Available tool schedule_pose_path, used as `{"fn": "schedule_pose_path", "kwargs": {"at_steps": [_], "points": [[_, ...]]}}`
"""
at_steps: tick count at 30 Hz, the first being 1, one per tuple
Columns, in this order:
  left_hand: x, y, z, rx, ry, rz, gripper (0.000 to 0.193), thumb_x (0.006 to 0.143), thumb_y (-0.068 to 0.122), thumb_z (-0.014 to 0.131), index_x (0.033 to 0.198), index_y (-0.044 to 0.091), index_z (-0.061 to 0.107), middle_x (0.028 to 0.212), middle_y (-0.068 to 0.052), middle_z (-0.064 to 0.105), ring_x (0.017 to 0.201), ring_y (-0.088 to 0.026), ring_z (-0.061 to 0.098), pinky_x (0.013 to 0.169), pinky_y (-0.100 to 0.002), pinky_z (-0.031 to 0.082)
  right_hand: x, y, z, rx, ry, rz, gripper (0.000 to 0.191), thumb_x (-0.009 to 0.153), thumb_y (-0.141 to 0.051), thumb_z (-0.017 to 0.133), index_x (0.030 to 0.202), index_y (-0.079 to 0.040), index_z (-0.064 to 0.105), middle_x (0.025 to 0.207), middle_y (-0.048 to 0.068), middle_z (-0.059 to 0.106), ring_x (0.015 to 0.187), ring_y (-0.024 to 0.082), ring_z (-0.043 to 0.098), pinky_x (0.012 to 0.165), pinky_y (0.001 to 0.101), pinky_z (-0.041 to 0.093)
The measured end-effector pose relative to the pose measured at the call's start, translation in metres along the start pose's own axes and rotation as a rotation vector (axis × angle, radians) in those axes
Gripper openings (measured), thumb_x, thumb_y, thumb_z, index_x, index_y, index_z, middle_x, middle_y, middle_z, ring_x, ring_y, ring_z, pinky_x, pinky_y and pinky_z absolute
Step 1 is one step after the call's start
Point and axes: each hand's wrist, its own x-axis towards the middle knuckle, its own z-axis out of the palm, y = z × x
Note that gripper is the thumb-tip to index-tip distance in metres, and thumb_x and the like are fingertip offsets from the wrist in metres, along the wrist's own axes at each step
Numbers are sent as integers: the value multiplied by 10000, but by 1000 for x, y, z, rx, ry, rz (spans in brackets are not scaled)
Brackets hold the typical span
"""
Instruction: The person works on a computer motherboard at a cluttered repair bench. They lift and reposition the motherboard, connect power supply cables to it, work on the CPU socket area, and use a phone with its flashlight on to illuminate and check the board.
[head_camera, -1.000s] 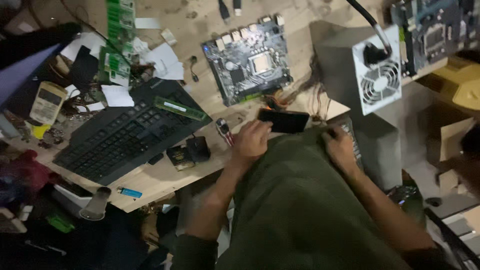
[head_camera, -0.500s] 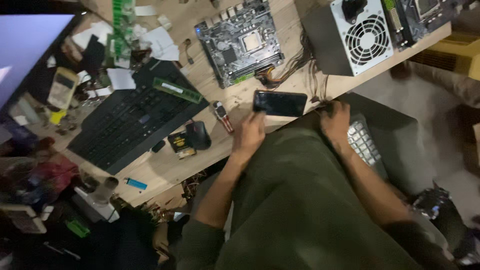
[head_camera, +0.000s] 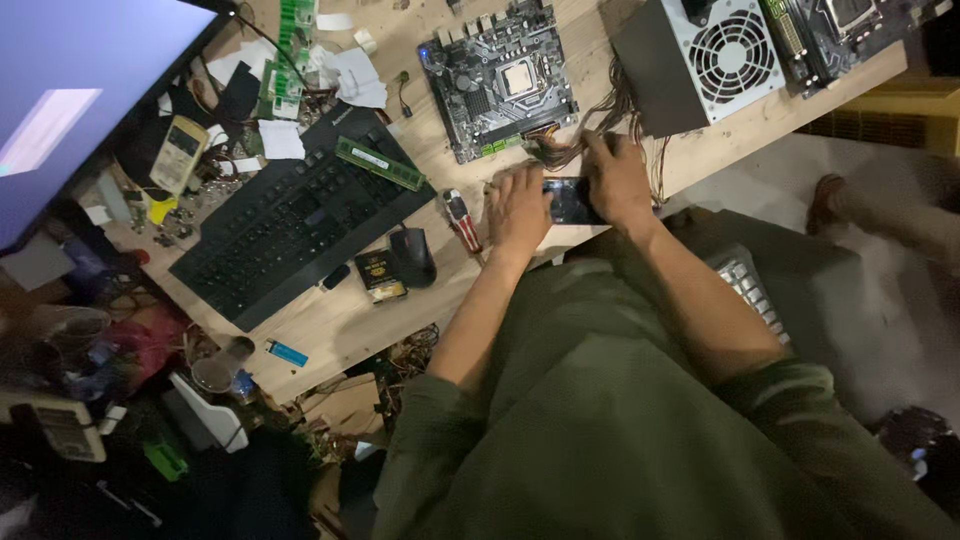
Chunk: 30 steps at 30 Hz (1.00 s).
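Wooden desk (head_camera: 340, 320), cluttered, running across the upper frame. Black phone (head_camera: 570, 200), centre frame, lying flat near the desk edge, clasped between left hand (head_camera: 520, 208) and right hand (head_camera: 617, 180). Motherboard (head_camera: 500, 80) just above; black keyboard (head_camera: 300, 215) left; power supply (head_camera: 705, 55) upper right.

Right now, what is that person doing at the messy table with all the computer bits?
A person in a green shirt rests both hands on a dark flat phone lying on the wooden table. The left hand covers its left end and the right hand its right end. Just behind the phone lie a bare green-black circuit board and a grey metal power supply box with a round fan. A black keyboard and a black mouse sit to the left, untouched.
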Motion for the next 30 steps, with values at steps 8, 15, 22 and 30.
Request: {"fn": "schedule_pose_path", "kwargs": {"at_steps": [8,15,22,30], "points": [[-16,-3,-27,40,10,-2,456,912,311,727,1295,123,566,1336,-138,561,1292,-355,479,1036,-528,412,-1,-9,-20,-31,-96,2,524,927,-23,634,1437,-136,598,1293,252,541,1185,461,527,1029,514,464],[-4,-5,-30,-386,243,-98,617,949,222,678,1485,27,444,1511,-214,444,1410,-433,413,1113,-541,368,19,-33,-15,-117,-18,-223,593,708,-113,757,1270,10,616,1377,326,489,1210,519,437,1019,579,384],[16,-6,-26,-754,113,-249,321,982,174,665,1291,85,685,1070,-177,750,976,-303,735,852,-415,574,14,-14,-31,-200,-71,-424,336,823,-102,722,1157,-91,692,1361,173,594,1296,401,490,1046,551,398],[31,6,-56,-892,107,-331,181,983,135,648,1133,90,740,872,-150,704,758,-302,640,671,-407,518,37,-28,-44,295,-31,-70,392,1010,-86,633,1390,-5,585,1187,212,663,1100,406,580,943,487,472]]}}
